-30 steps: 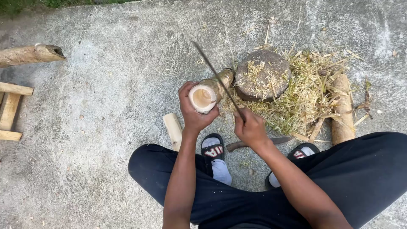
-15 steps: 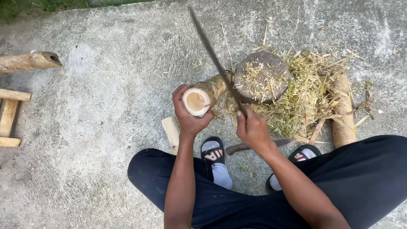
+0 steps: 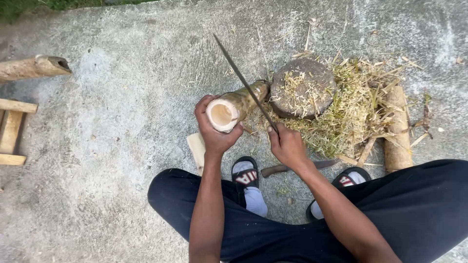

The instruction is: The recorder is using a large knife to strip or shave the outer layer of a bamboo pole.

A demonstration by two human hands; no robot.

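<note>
Left hand [image 3: 214,134] clamps a stiff, hollow, pale bamboo section's [image 3: 236,104] cut end; right hand [image 3: 288,145] fully grips a long dark blade [image 3: 243,83].

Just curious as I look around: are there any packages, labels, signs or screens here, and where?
No packages, signs or screens.
Printed strap on black slide sandal, below the left hand: red and white lettering.
Second black slide sandal, beside the right forearm: similar strap marking, partly hidden.
</note>
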